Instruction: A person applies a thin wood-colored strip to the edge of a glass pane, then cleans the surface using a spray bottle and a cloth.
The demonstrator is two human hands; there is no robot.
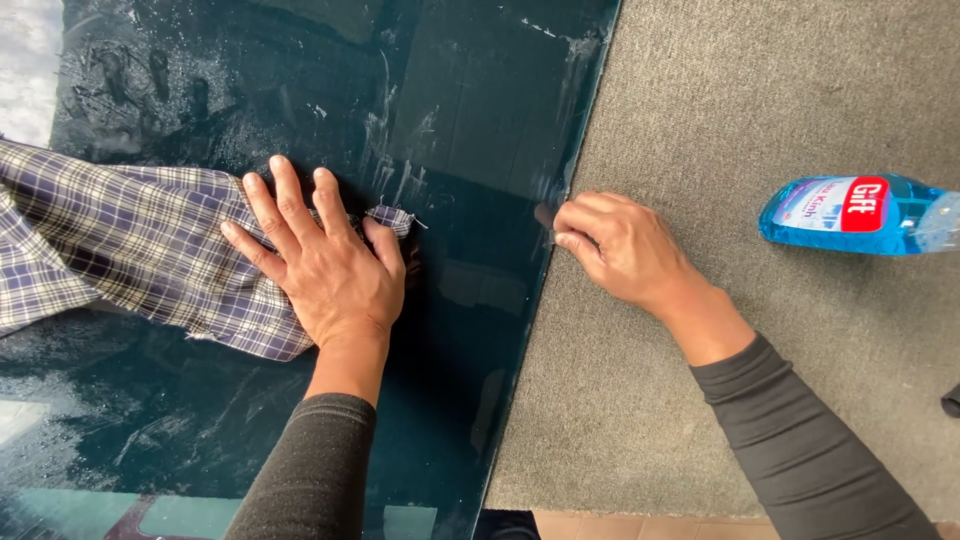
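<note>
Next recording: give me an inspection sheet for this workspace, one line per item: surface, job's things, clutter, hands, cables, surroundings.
Surface: dark glass pane, streaked and wet with smears, lying on grey carpet.
Job's things: plaid cloth spread flat on the glass; blue spray bottle lying on its side on the carpet, apart from both hands.
Clutter: small dark object at the right edge, too cut off to identify.
Hands: left hand pressed flat, fingers spread, on the cloth; right hand curled at the pane's right edge, fingertips on the rim.
Cables: nothing seen.
Surroundings: strip of tiled floor at the bottom.
</note>
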